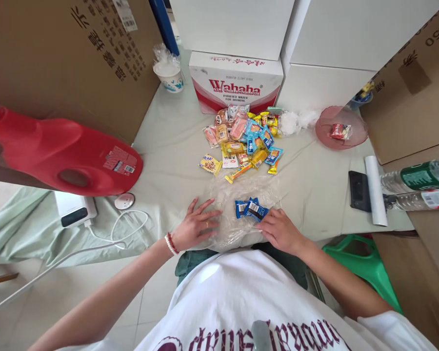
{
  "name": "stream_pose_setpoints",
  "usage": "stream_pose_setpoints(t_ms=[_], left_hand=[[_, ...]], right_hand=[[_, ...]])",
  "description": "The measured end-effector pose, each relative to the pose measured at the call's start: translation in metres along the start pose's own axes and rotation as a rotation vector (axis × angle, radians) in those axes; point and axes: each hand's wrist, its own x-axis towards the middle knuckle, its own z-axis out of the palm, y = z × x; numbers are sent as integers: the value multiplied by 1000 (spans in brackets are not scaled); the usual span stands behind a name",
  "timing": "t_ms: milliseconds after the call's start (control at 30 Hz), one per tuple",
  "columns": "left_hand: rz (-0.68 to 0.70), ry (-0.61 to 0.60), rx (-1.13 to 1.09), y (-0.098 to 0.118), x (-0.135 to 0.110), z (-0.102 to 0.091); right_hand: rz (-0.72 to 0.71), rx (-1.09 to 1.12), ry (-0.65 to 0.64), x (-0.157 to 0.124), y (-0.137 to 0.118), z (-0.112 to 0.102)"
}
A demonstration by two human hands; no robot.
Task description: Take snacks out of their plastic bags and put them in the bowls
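Observation:
My left hand (201, 225) lies with fingers spread on the left part of a crumpled clear plastic bag (227, 229) near the table's front edge. Two overlapping blue snack packets (251, 208) rest at the bag's middle. My right hand (281, 232) is at the bag's right side, fingers bent and drawn together against the lower right edge of the blue packets; what they pinch, if anything, is hidden. Beyond the bag sits a pile of wrapped snacks (237, 131) in pink, yellow and light blue, with a yellow cookie packet (210, 164) at its left front.
Behind the pile stands a Wahaha box (237, 83). A pink bowl (324, 131) with a red packet is at right, near a black phone-like object (359, 191), a white roll (376, 190) and bottles (424, 175). Leftward are a red jug (76, 156), white charger (75, 209) and paper cup (170, 78).

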Motion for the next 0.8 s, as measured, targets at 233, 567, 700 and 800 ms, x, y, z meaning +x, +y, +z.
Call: stream_pose_setpoints(t_ms=[233,567,700,800], left_hand=[[-155,138,-221,-7,19,-1],[-31,62,-101,0,5,4],[-18,116,-66,-4,4,6],[17,134,-55,-7,2,4]], right_hand=[[245,420,74,31,24,-21],[419,81,-202,49,18,-20],[352,192,-185,53,29,-28],[448,416,-145,55,39,-31]])
